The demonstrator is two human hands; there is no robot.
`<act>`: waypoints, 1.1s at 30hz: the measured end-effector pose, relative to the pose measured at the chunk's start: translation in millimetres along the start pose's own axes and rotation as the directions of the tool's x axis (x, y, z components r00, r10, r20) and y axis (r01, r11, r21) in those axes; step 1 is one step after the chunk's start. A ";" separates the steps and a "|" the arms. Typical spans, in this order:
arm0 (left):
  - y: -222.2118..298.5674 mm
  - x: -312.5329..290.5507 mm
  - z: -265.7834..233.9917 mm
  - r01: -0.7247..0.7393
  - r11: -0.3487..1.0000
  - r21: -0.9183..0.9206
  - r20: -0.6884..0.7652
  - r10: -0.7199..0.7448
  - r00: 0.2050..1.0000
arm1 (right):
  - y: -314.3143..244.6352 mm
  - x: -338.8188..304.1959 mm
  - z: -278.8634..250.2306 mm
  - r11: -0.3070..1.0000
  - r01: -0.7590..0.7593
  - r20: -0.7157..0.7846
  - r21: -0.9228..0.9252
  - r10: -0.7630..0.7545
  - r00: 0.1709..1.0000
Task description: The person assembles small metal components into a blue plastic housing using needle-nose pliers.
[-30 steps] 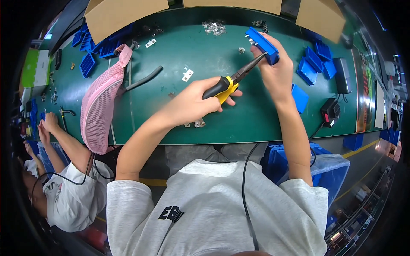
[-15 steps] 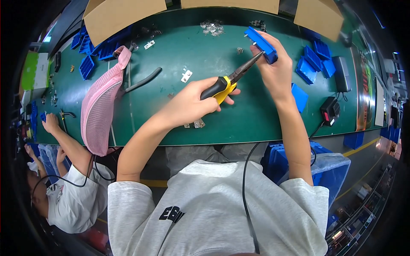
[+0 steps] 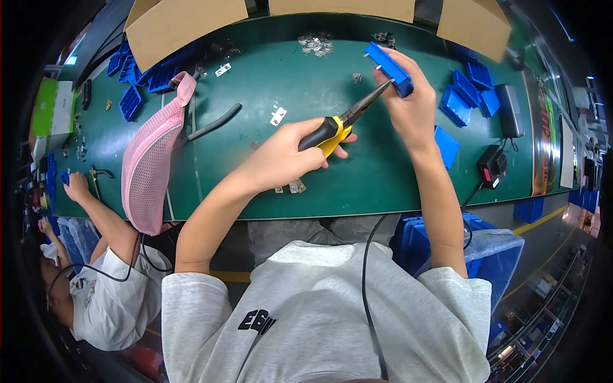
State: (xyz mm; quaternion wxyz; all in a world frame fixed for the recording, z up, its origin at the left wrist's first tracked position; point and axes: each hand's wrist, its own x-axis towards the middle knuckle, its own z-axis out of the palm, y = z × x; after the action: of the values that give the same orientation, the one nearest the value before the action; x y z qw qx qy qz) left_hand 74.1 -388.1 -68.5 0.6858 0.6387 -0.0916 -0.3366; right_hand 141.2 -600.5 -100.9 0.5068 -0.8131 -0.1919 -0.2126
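Blue block (image 3: 389, 68) clasped in the fingers of your right hand (image 3: 414, 105), you hold it over the green surface (image 3: 357, 185), right of centre and toward the far side, while your left hand (image 3: 290, 153) has its fingers wrapped around the handles of yellow-and-black pliers (image 3: 335, 127). The plier tips reach the block's near end; whether they pinch metal there is too small to tell. The step in hand appears to be plier work at that end, and the next move would call for a firm hold on the block and well-aligned tips. Bold dark lettering (image 3: 256, 320) marks your grey shirt (image 3: 306, 287); more writing, bent by the lens, runs along a strip (image 3: 544, 147) at the surface's right end. No label is readable on the pliers.
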 end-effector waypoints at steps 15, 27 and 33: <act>-4.8 -0.1 -1.2 -0.001 1.000 -0.009 -0.039 0.000 0.999 | -0.2 1.6 -1.3 0.997 0.061 0.016 -0.044 -0.061 0.998; 1.1 -3.0 3.6 0.032 0.999 -0.014 -0.074 -0.033 0.997 | -14.5 -6.4 6.8 0.994 -0.088 -0.143 -0.062 0.078 0.987; -4.0 0.5 -0.8 -0.018 1.000 -0.001 -0.008 0.018 1.000 | -13.7 -3.4 1.8 0.992 -0.121 -0.075 0.023 0.122 0.990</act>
State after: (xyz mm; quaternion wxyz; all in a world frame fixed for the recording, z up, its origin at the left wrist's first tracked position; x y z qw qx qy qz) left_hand 73.6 -387.6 -72.5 0.6896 0.6388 -0.0942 -0.3280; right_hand 131.5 -593.6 -93.3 0.5331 -0.8100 -0.1245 -0.2103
